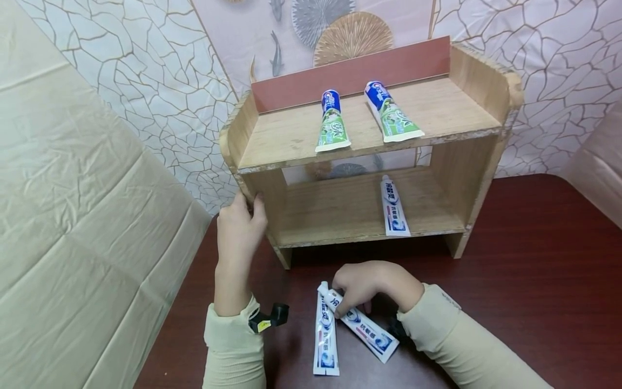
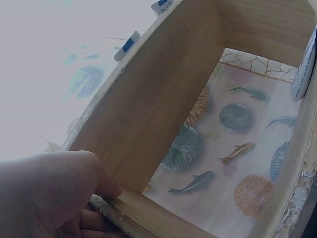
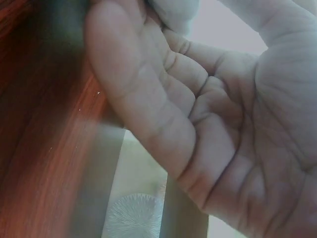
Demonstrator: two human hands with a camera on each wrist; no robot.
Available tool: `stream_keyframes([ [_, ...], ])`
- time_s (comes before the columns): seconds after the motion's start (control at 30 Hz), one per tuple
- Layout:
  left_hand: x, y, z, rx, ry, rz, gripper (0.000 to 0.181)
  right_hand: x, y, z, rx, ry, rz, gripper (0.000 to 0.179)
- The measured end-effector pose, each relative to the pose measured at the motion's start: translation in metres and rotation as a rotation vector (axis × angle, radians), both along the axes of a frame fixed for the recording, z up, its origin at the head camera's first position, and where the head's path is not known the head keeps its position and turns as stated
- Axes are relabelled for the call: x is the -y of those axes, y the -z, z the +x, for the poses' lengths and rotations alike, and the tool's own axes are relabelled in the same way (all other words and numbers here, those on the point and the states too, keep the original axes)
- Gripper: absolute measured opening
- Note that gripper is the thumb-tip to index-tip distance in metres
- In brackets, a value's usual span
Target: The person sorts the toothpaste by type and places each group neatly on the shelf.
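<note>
- Toothpaste tube (image 1: 369,332) is pinched near its cap by the right hand (image 1: 369,283), on the table (image 1: 534,227) before the front edge of the wooden shelf (image 1: 330,216).
- Picking-up seems in hand; a lift clear of the crossed tube (image 1: 325,343) is probably called for.
- The rough-edged shelf is gripped at its left edge by the left hand (image 1: 240,229); both tubes are glossy, flat-ended.
</note>
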State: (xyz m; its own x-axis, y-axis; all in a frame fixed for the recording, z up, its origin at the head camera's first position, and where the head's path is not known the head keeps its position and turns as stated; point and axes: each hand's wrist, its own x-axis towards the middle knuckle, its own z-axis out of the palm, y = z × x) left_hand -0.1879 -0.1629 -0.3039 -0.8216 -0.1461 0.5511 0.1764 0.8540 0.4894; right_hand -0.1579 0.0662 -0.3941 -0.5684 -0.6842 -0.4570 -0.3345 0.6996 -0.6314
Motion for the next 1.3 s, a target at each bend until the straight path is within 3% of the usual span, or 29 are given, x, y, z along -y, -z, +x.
stream_keyframes([
  [0.73, 0.0003, 0.0009, -0.0005, -0.011, 0.003, -0.002, 0.032, -0.0036, -0.0039, -0.0051, -0.034, -0.006, -0.051, 0.012],
  [1.3, 0.0004, -0.0001, -0.0014, 0.0, -0.004, -0.01, 0.032, 0.0004, 0.0014, -0.0047, -0.032, -0.024, -0.003, 0.014],
])
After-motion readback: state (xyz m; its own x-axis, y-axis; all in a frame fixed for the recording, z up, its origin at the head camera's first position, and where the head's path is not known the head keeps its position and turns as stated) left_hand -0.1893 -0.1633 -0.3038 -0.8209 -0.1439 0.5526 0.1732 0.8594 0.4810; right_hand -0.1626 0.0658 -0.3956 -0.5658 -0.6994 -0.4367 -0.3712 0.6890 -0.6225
